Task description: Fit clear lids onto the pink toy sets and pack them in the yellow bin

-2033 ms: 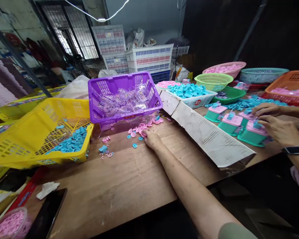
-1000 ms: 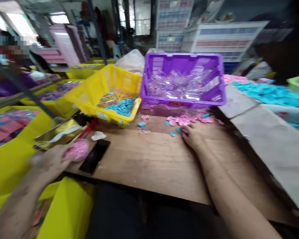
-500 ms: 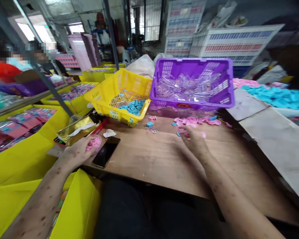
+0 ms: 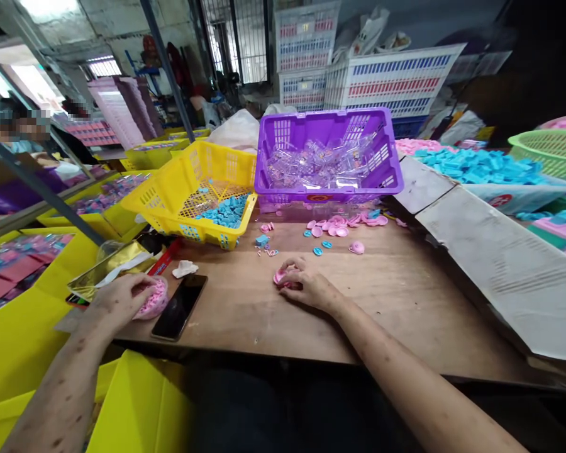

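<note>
My left hand (image 4: pixel 122 301) reaches over a round clear tub (image 4: pixel 159 308) filled with small pink pieces (image 4: pixel 155 294). Its thumb and fingers curl together at the pieces; whatever lies between the fingertips is hidden. Just right of the tub, a dark phone (image 4: pixel 180 308) lies flat. My right hand (image 4: pixel 306 286) rests low over the middle of the wooden table, its fingers closed around a rounded pink plastic piece (image 4: pixel 278 277), partly covered by the fingers. Beyond it lie blue oval pieces (image 4: pixel 317 251), a single pink piece (image 4: pixel 356 247) and a pile of pink oval pieces (image 4: pixel 336 226).
A yellow basket (image 4: pixel 170 220) with blue pieces and a purple basket (image 4: pixel 327 190) with clear packages stand at the back. Grey cardboard (image 4: pixel 490 264) borders the right side, beside a heap of blue pieces (image 4: pixel 481 168). Yellow boxes (image 4: pixel 75 267) crowd the left.
My right hand has moved from the pink pile toward me and left, now with a pink piece. My left fingers have curled in at the tub. The camera view has turned right.
</note>
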